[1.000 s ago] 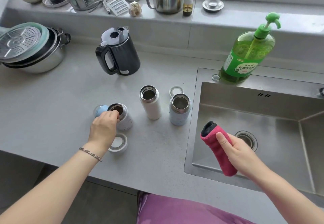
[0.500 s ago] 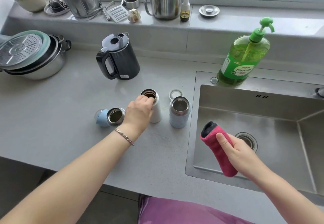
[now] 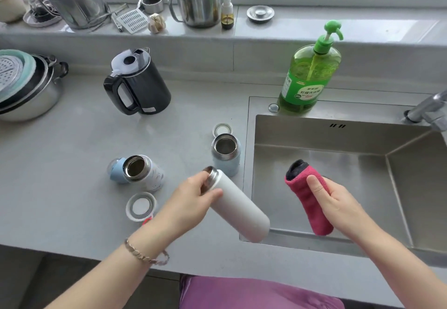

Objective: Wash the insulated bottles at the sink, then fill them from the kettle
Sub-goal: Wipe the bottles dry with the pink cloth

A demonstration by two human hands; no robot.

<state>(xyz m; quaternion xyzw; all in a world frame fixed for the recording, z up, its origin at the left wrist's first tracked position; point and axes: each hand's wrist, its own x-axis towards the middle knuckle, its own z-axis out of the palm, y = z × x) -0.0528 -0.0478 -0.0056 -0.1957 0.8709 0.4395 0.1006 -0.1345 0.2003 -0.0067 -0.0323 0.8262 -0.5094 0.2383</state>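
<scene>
My left hand (image 3: 193,197) grips the white insulated bottle (image 3: 238,208) at its steel neck and holds it tilted above the counter, base pointing toward the sink (image 3: 338,139). My right hand (image 3: 336,202) holds a folded pink cloth (image 3: 306,197) over the sink basin. A pale blue bottle (image 3: 226,155) stands upright and uncapped beside the sink rim. A short white patterned bottle (image 3: 145,172) stands uncapped further left, a blue cap (image 3: 116,171) against it. The black kettle (image 3: 139,83) sits at the back of the counter.
Two loose lids lie on the counter, one (image 3: 141,206) near my left wrist, one (image 3: 222,129) behind the blue bottle. Green dish soap (image 3: 310,74) stands on the sink's back ledge, faucet (image 3: 428,110) at right. Stacked pots (image 3: 26,83) sit left; steel cups crowd the windowsill.
My left hand left the short bottle, moved right to the white bottle, grasped its neck, then lifted and tipped it toward the sink. The right hand with the cloth stayed put.
</scene>
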